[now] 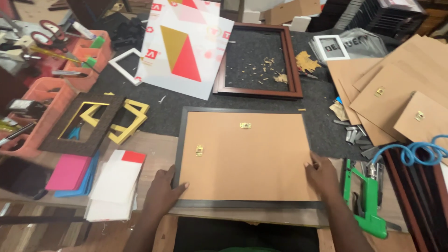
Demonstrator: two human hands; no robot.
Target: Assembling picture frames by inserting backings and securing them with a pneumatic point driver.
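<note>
Two hands rest flat on a dark picture frame [242, 203] lying face down at the near edge of the surface [158, 119]. The left hand [164, 189] presses its lower left corner with fingers spread, unclenched; the right hand [322, 175] lies open on the brown backing board [245, 156]. A green staple gun [368, 205] sits just right.

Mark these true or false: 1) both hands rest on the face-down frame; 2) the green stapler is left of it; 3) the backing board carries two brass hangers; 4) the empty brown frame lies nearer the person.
1) True: left hand and right hand press the dark frame at its lower corners.
2) False: the green stapler lies right of it.
3) True: the backing board carries two brass hangers.
4) False: the brown frame lies farther away.
</note>
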